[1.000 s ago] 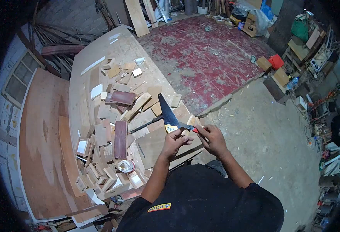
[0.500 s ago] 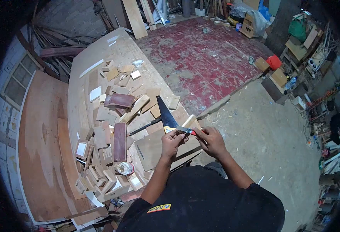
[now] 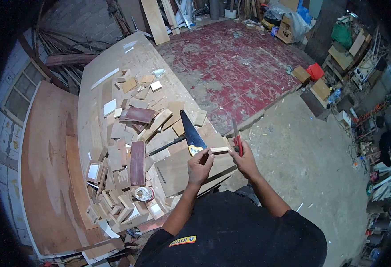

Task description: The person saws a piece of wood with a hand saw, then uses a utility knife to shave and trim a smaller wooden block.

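Between my two hands is a small pale wood strip (image 3: 219, 150). My left hand (image 3: 199, 165) pinches its left end, close to the yellow handle of a black-bladed saw (image 3: 190, 129) on the workbench. My right hand (image 3: 245, 161) is closed round a red-handled cutting tool (image 3: 238, 145), its metal blade pointing up and away, while thumb and fingertips meet the strip's right end. Below my left hand lies a flat brown board (image 3: 173, 171). A dark rod-like tool (image 3: 168, 146) lies left of the saw.
Wood offcuts and small frames cover the near left of the workbench (image 3: 102, 95), with a dark red block (image 3: 138, 163) and a clear jar (image 3: 144, 193). A large curved panel (image 3: 48, 169) stands left. Red tiled floor (image 3: 231, 66) lies beyond; boxes and scraps line the right.
The red-handled tool has swung from lying across between the hands to pointing up in my right hand. The pale strip now shows clearly between both hands.
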The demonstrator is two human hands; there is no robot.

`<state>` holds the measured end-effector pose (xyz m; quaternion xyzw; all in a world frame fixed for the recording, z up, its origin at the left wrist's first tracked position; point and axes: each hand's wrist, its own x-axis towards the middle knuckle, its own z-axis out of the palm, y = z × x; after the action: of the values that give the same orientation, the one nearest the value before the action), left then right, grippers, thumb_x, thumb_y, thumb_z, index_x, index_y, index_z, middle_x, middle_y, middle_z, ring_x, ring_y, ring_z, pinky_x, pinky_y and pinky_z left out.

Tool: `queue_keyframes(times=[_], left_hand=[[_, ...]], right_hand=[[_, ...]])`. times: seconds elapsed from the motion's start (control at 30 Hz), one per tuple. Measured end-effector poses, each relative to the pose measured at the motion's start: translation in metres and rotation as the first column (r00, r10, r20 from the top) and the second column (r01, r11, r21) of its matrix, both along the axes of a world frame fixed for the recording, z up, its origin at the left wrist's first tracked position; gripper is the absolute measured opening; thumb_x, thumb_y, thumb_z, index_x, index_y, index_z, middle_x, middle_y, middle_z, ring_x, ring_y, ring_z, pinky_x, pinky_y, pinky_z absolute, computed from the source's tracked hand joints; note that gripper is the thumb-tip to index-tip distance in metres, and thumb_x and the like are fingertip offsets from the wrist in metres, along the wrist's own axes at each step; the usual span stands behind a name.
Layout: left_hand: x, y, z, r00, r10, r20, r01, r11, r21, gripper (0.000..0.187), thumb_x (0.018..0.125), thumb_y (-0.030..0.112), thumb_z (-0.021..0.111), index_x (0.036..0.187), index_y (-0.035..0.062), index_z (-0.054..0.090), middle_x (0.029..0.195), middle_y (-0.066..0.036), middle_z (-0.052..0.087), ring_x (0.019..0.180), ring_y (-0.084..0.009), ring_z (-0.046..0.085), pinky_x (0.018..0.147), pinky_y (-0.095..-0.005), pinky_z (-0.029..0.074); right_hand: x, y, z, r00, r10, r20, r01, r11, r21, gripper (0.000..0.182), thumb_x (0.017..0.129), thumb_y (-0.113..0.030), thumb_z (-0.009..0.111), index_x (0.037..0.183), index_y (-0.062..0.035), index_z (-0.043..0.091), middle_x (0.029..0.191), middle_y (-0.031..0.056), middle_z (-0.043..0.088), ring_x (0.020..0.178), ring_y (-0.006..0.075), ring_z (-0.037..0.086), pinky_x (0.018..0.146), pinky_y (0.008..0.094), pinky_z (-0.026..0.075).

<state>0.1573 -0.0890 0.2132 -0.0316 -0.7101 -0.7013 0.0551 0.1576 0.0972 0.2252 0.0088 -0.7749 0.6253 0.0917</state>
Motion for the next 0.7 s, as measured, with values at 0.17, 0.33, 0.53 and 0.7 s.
queue_keyframes(times=[0.17,0.33,0.53,0.7], left_hand=[[-0.009,-0.013,-0.016,0.982,0.059,0.178,-0.093,0.978,0.186,0.029,0.097,0.013,0.061,0.119,-0.0043,0.064,0.098,-0.008,0.069,0.084,-0.0119,0.065,0.077,-0.0262,0.056],[-0.005,-0.048,-0.051,0.943,0.11,0.314,-0.192,0.951,0.243,0.029,0.099,0.015,0.055,0.119,-0.0047,0.062,0.097,-0.009,0.067,0.082,-0.0135,0.066,0.077,-0.0273,0.057],[0.013,-0.058,-0.059,0.921,0.17,0.35,-0.254,0.944,0.21,0.026,0.098,0.017,0.054,0.112,-0.0038,0.063,0.09,-0.007,0.068,0.076,-0.0126,0.065,0.069,-0.0256,0.054],[0.018,-0.059,-0.061,0.906,0.198,0.375,-0.282,0.941,0.185,0.03,0.098,0.021,0.056,0.114,-0.0036,0.063,0.09,-0.008,0.068,0.08,-0.0137,0.067,0.079,-0.0292,0.056]], right_hand=[[0.004,-0.003,-0.014,0.956,-0.011,0.292,0.061,0.985,-0.164,0.045,0.089,-0.012,0.069,0.129,-0.0027,0.049,0.108,0.0108,0.062,0.086,0.019,0.063,0.075,0.0306,0.052],[0.009,-0.003,-0.039,0.994,-0.1,-0.038,0.104,0.985,0.141,0.033,0.087,-0.012,0.071,0.113,-0.0016,0.054,0.093,0.0115,0.065,0.069,0.0118,0.06,0.062,0.0291,0.05],[0.009,-0.005,-0.046,0.994,-0.062,0.087,0.055,0.995,0.08,0.027,0.087,-0.006,0.071,0.108,-0.0029,0.056,0.089,0.0062,0.065,0.072,0.0079,0.057,0.061,0.0252,0.047],[0.003,-0.01,-0.057,0.995,0.015,0.095,-0.011,0.999,-0.048,0.028,0.086,-0.008,0.073,0.11,-0.0032,0.058,0.092,0.0062,0.067,0.072,0.0079,0.056,0.062,0.0237,0.046]])
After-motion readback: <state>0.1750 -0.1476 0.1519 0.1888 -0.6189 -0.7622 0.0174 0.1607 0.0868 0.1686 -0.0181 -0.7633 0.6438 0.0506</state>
